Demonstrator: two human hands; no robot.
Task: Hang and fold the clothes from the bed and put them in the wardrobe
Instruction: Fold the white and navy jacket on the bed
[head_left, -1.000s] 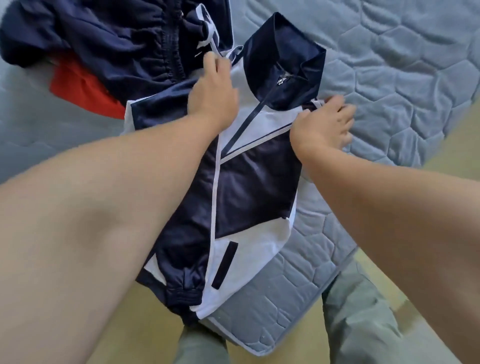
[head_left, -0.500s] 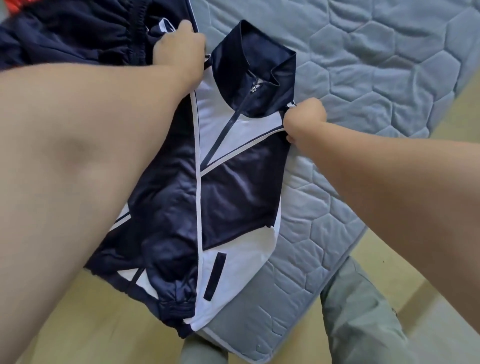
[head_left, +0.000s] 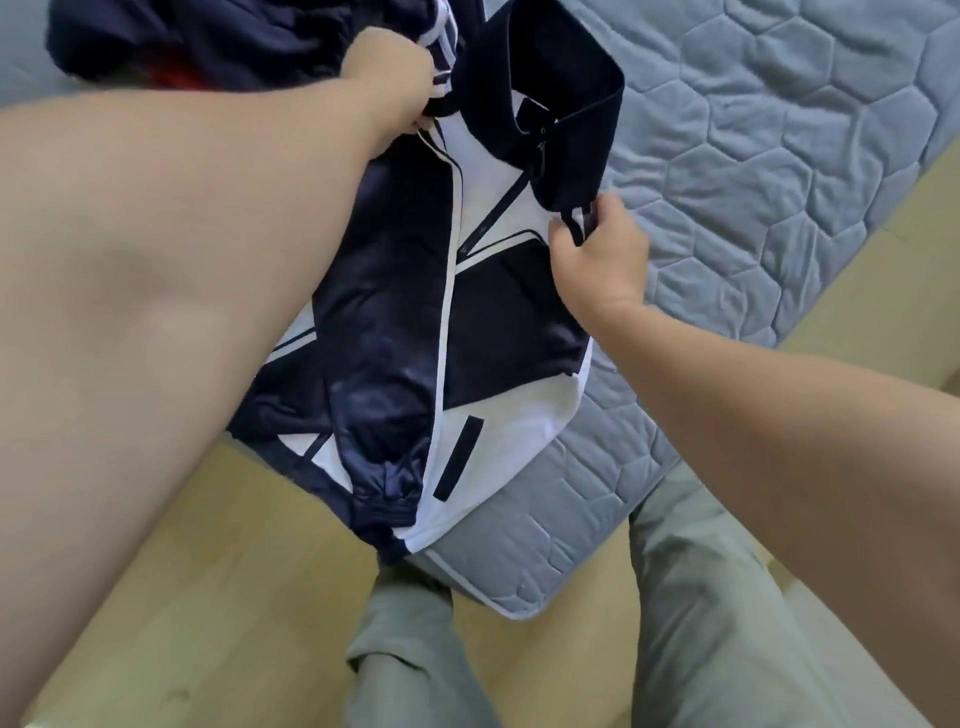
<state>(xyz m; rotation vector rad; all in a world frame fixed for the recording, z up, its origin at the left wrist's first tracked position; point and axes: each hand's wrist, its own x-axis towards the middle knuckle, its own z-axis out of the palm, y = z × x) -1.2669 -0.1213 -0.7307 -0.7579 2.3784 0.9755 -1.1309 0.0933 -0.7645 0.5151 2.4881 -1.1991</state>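
Note:
A navy and white zip jacket (head_left: 498, 322) lies folded lengthwise on the corner of the grey quilted mattress (head_left: 779, 156), collar away from me, hem hanging over the bed edge. My left hand (head_left: 389, 83) grips the jacket's left shoulder next to the collar. My right hand (head_left: 597, 249) pinches the right shoulder edge just below the collar. Both shoulders look slightly raised off the mattress.
A heap of dark navy clothing (head_left: 208, 36) with a bit of red fabric (head_left: 171, 80) under it lies on the bed at the upper left. My legs in grey trousers (head_left: 701, 597) stand on the pale wooden floor (head_left: 208, 597) at the mattress corner.
Both hands have closed on the jacket's shoulders and drawn it a little towards me and up. The view has tilted, so the clothing heap sits higher in the picture.

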